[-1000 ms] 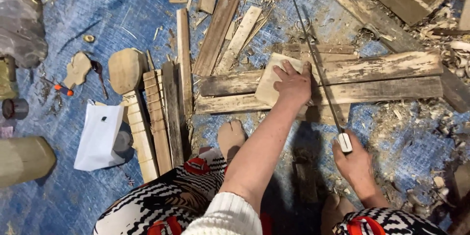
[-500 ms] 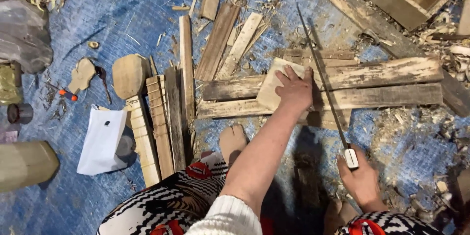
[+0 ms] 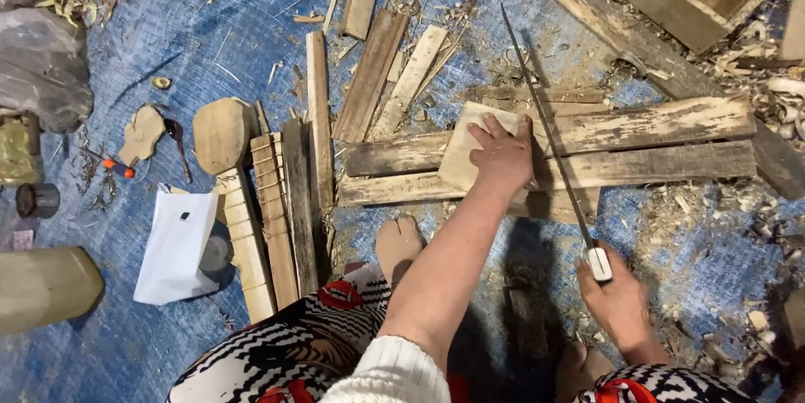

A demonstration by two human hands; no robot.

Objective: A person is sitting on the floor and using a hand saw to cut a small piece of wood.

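Observation:
My left hand presses flat on a pale square piece of wood that lies across two long weathered planks. A long thin saw blade with a white handle is gripped in my right hand. The blade runs along the right edge of the pale piece, beside my left fingers, and points away from me. My bare foot rests just below the planks.
Several narrow wooden slats and a paddle-shaped piece lie to the left on the blue tarp. A white paper bag, small tools and a grey sack sit at far left. Wood shavings and larger timbers crowd the upper right.
The saw blade has slid slightly forward and back along the right edge of the pale piece. My left hand stays pressed on the wood.

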